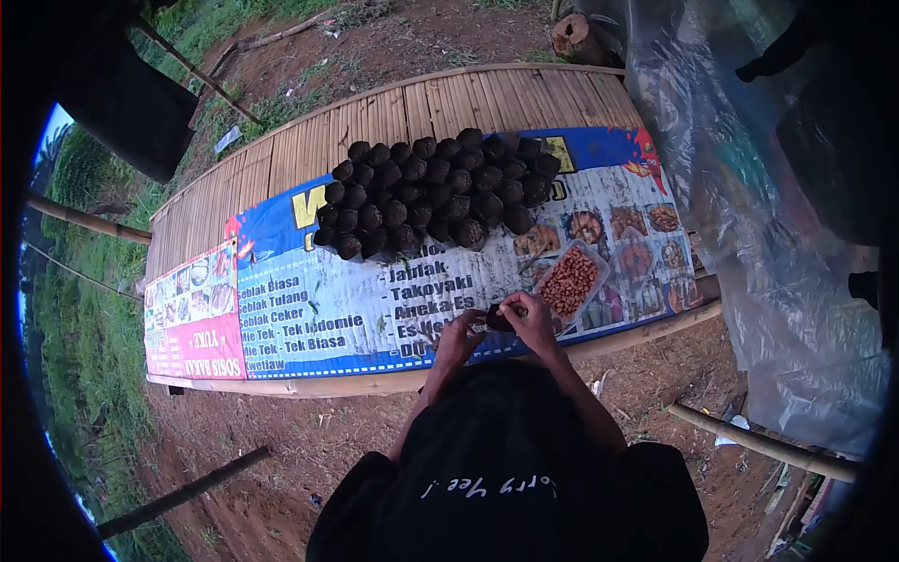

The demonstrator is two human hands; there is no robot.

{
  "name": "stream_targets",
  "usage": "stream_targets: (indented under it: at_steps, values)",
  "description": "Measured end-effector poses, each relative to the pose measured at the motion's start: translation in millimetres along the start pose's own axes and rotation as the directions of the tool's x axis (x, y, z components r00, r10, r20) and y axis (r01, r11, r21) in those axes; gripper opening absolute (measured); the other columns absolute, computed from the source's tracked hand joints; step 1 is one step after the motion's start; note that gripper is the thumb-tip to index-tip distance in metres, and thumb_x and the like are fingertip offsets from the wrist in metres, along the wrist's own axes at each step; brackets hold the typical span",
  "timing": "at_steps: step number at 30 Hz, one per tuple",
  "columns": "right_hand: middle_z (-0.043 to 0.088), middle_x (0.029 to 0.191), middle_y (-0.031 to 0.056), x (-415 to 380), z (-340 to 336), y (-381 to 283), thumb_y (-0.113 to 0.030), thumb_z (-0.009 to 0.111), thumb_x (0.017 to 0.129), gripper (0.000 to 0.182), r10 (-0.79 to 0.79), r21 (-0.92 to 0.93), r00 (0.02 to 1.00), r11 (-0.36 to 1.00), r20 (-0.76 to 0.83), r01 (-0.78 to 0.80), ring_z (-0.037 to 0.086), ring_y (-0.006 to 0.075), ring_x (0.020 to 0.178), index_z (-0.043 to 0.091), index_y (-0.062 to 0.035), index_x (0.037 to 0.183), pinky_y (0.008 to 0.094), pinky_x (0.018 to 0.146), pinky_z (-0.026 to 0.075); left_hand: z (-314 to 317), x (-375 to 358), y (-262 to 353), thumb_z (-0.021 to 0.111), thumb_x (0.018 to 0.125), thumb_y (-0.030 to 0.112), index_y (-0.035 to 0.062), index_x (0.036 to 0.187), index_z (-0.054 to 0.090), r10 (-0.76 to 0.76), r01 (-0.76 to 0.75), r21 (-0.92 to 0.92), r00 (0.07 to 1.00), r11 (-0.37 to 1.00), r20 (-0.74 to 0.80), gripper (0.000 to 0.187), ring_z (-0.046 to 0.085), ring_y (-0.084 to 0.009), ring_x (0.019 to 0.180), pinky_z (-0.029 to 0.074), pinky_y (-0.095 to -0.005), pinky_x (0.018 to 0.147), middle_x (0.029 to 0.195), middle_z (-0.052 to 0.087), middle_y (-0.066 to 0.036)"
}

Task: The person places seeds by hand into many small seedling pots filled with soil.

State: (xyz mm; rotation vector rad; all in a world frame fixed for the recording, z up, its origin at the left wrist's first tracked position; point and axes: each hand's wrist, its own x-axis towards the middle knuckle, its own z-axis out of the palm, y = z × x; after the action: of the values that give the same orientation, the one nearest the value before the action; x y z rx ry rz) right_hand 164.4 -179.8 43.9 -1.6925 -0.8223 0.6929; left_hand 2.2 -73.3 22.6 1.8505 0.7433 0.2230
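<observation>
Near the front edge of the bench, a small black planting bag sits between my two hands. My left hand has its fingers closed at the bag's left side. Over its right side and top, my right hand pinches with bent fingers; whether a seed is in that pinch cannot be made out. Just beyond my right hand, a clear plastic tub holds many reddish-brown seeds that look like peanuts. Further back, several black planting bags filled with dark soil stand packed together.
A printed menu banner covers most of the bamboo-slat bench. Clear plastic sheeting hangs at the right. Bamboo poles stick out around the bench, over bare soil and grass.
</observation>
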Motion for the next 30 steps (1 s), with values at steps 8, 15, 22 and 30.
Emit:
stream_targets:
  at_steps: [8, 15, 22, 30]
  values:
    - [0.070, 0.093, 0.0056, 8.2, -30.3, 11.1, -0.012, 0.067, 0.090, 0.012, 0.136, 0.250, 0.991, 0.959, 0.004, -0.133, 0.068, 0.0137, 0.089, 0.063, -0.0034, 0.099, 0.0279, 0.082, 0.051, 1.0, 0.1, -5.2, 0.075, 0.076, 0.005, 0.0050, 0.117, 0.062, 0.017, -0.017, -0.007, 1.000, 1.000, -0.026, 0.043, 0.068, -0.0242, 0.082, 0.055, -0.0356, 0.074, 0.101, 0.072, -0.012]
    - [0.063, 0.122, 0.0052, 24.5, -76.6, 0.4, -0.018, 0.067, 0.092, 0.038, 0.464, 0.876, 0.849, 0.483, -0.253, -0.002, 0.058, 0.0095, 0.106, 0.055, -0.0089, 0.127, 0.0241, 0.081, 0.046, 3.7, 2.7, -5.4, 0.071, 0.083, 0.014, 0.0039, 0.112, 0.063, 0.009, -0.007, 0.027, 0.997, 1.000, -0.070, 0.031, 0.070, -0.0271, 0.081, 0.055, -0.0381, 0.072, 0.096, 0.072, -0.014]
    - [0.068, 0.073, 0.0129, -10.7, -34.4, 10.8, -0.036, 0.065, 0.092, 0.033, 0.196, -0.457, 0.981, 0.871, -0.012, -0.179, 0.068, 0.0257, 0.069, 0.066, -0.0028, 0.089, 0.0361, 0.064, 0.050, 1.2, 9.8, 23.8, 0.060, 0.093, 0.042, 0.0026, 0.092, 0.063, -0.111, 0.146, 0.205, 0.979, 0.968, -0.173, 0.040, 0.069, -0.0385, 0.078, 0.053, -0.0466, 0.069, 0.079, 0.069, -0.020]
    - [0.066, 0.072, 0.0198, -19.3, -6.9, 23.7, -0.032, 0.057, 0.092, 0.030, 0.079, -0.713, 0.997, 0.698, -0.004, -0.058, 0.066, 0.0402, 0.070, 0.064, -0.0040, 0.084, 0.0496, 0.064, 0.050, 2.8, 18.4, 28.7, 0.063, 0.085, 0.014, 0.0017, 0.081, 0.059, 0.203, -0.138, 0.403, 0.971, 0.905, -0.123, 0.014, 0.066, -0.0414, 0.069, 0.052, -0.0502, 0.061, 0.073, 0.066, -0.020]
